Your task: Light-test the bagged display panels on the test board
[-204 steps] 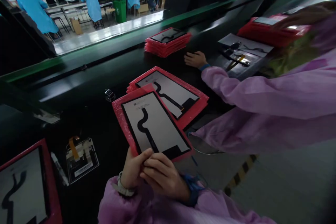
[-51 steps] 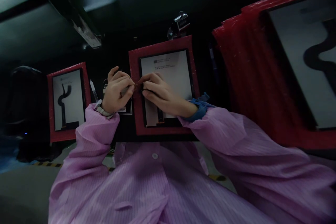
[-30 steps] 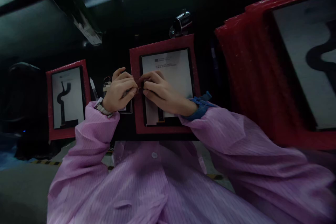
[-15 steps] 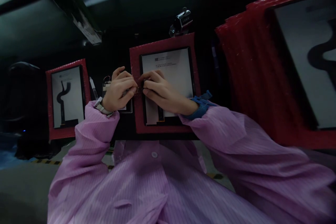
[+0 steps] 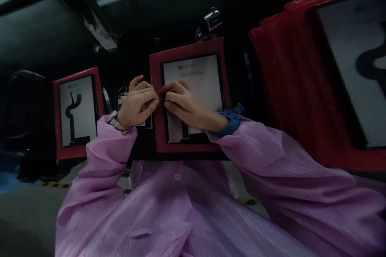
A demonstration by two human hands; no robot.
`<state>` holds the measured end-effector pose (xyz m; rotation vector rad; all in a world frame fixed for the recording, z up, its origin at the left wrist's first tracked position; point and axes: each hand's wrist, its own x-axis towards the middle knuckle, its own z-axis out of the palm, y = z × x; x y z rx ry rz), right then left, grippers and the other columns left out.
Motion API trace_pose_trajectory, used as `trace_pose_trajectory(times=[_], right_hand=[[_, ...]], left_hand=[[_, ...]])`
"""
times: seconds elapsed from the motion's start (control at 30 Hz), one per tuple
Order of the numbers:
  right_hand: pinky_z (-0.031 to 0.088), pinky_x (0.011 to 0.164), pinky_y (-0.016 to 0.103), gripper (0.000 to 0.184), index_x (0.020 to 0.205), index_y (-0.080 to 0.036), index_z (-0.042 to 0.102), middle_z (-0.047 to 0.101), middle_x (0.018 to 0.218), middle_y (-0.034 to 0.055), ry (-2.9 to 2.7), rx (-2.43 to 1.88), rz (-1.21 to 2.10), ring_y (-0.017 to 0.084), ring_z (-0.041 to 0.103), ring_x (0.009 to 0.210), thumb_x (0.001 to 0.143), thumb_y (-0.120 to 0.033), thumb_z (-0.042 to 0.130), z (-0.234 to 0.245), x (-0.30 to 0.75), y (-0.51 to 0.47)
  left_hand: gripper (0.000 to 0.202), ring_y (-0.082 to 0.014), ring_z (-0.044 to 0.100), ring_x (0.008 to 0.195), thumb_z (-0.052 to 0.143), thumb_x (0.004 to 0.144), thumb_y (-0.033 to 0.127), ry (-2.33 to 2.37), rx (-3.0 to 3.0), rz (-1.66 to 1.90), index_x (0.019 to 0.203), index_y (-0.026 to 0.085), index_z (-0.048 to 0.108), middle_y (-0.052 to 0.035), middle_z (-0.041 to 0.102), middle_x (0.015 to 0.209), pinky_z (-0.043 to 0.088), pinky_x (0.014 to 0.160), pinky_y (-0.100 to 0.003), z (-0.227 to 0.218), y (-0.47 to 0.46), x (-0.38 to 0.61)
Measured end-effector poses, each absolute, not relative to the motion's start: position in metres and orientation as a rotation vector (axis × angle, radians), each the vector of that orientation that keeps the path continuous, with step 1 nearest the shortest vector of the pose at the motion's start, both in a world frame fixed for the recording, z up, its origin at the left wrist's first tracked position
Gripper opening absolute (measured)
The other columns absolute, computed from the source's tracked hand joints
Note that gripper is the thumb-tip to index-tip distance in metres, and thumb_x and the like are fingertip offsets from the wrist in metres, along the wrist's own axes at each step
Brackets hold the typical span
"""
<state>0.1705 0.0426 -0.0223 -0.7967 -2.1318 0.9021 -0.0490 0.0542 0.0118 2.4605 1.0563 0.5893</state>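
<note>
The display panel [image 5: 199, 80] lies on its red bubble-wrap sheet [image 5: 156, 62] on the dark bench, its left edge being worked on by both hands. By the left hand [image 5: 138, 102], set over that edge from the left, a thin part [image 5: 161, 103], too small to identify, seems to be pinched between thumb and forefinger. The right hand [image 5: 188, 104] is laid across the panel with fingers drawn together; whether anything is gripped there cannot be told. Compared with under two seconds ago, the gap between the fingertips has been narrowed, while the panel has been kept in place; this is judged to be fine alignment. Left of the panel, a circuit board [image 5: 122, 98] is partly covered; beyond its top edge, a tally counter [image 5: 211, 22] is seen.
</note>
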Motion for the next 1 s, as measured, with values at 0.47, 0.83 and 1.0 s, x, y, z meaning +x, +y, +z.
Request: trace_pose_trajectory(times=[0.47, 0.83, 1.0], right_hand=[[0.045, 0.105, 0.046, 0.024, 0.096, -0.02, 0.058, 0.059, 0.12, 0.0102, -2.119, -0.745, 0.879, 0.024, 0.048, 0.114, 0.108, -0.032, 0.041, -0.0232, 0.1706, 0.0437], [0.044, 0.107, 0.049, 0.024, 0.099, -0.021, 0.061, 0.059, 0.125, 0.0108, -2.133, -0.783, 0.883, 0.025, 0.048, 0.118, 0.107, -0.034, 0.043, -0.0237, 0.169, 0.0414], [0.043, 0.108, 0.048, 0.021, 0.098, -0.021, 0.058, 0.059, 0.125, 0.011, -2.093, -0.815, 0.895, 0.024, 0.05, 0.118, 0.107, -0.034, 0.044, -0.0234, 0.1684, 0.0421]], left_hand=[[0.032, -0.0186, 0.067, 0.095, 0.052, 0.101, 0.042, 1.048, 2.442, 0.696, 0.082, 0.022, 0.068, 0.0006, 0.069, 0.078, 0.03, 0.122, -0.05, 0.0084, 0.0544, -0.052], [0.022, -0.0191, 0.066, 0.091, 0.057, 0.091, 0.037, 1.184, 2.407, 0.611, 0.076, 0.023, 0.063, 0.0024, 0.065, 0.073, 0.03, 0.122, -0.053, 0.0059, 0.0517, -0.0436], [0.041, -0.0221, 0.062, 0.105, 0.044, 0.102, 0.056, 1.215, 2.491, 0.849, 0.093, 0.022, 0.064, -0.0046, 0.069, 0.1, 0.033, 0.119, -0.054, 0.0151, 0.0521, -0.0454]])
